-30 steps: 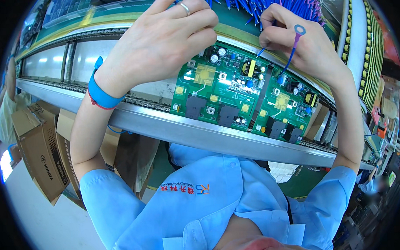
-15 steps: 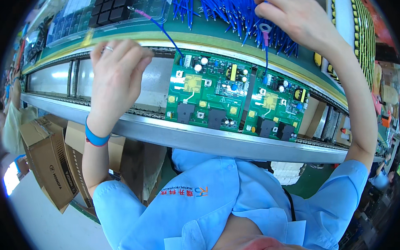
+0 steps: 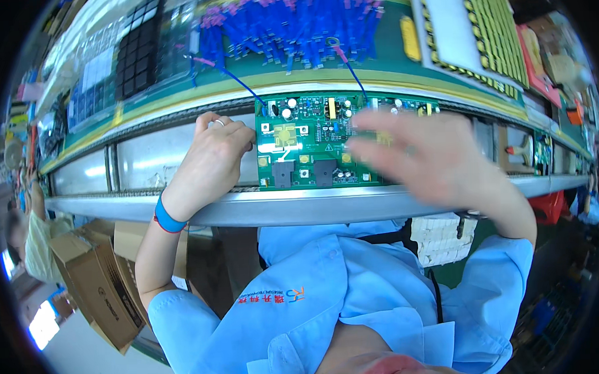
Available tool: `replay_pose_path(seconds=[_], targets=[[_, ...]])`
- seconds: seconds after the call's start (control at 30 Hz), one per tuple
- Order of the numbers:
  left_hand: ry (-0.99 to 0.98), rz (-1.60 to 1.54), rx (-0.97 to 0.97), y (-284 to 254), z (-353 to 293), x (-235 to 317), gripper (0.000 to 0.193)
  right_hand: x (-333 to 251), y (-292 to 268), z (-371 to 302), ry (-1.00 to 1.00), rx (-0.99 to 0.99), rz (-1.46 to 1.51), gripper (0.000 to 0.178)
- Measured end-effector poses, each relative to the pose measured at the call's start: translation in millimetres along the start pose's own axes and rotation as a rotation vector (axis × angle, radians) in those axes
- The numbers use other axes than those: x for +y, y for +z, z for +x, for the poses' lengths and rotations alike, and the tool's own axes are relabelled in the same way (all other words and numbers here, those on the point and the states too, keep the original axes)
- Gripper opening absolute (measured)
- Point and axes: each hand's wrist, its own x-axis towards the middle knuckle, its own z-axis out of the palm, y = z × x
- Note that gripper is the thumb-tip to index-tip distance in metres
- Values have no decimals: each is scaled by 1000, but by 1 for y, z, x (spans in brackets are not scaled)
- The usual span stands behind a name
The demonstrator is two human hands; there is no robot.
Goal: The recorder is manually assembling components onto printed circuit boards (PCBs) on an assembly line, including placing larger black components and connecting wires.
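Observation:
Two green circuit boards lie side by side on the rail track. At the left edge of the left circuit board [image 3: 314, 147], my left hand [image 3: 213, 160] is closed, its fingers curled; whether they grip anything is hidden. My right hand [image 3: 424, 153], smeared by motion, is over the right circuit board [image 3: 392, 103] and covers much of it. A blue wire [image 3: 238, 79] with a pink sleeve rises from the left board's upper left corner. Another blue wire [image 3: 356, 76], with a pink sleeve and ring terminal, rises from the right board.
Beyond the track, a pile of blue wires [image 3: 287, 29] with pink ends lies on the green bench. Black blocks [image 3: 136, 54] sit in a clear tray at left. Yellow-and-black parts [image 3: 495, 35] stand in rows at right. A metal rail [image 3: 300, 207] runs in front; cardboard boxes [image 3: 95, 286] stand below left.
My right hand has come down from the wire pile to the right board. My left hand has moved to the left board's edge, its fingers curled. The view has shifted.

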Motion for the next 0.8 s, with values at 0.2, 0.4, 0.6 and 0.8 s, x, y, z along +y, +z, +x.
replay_pose_path(seconds=[0.2,0.4,0.6,0.8], targets=[[194,27,-35,3,14,-11,18,-80,47,40,-68,6,24,18],[439,47,-12,1,20,-25,13,-114,78,87,118,-188,-205,16],[546,11,8,26,68,21,17,-96,60,36,463,-129,-347,7],[535,-15,-93,17,51,14,15,-78,45,-15,664,-95,-446,10]])
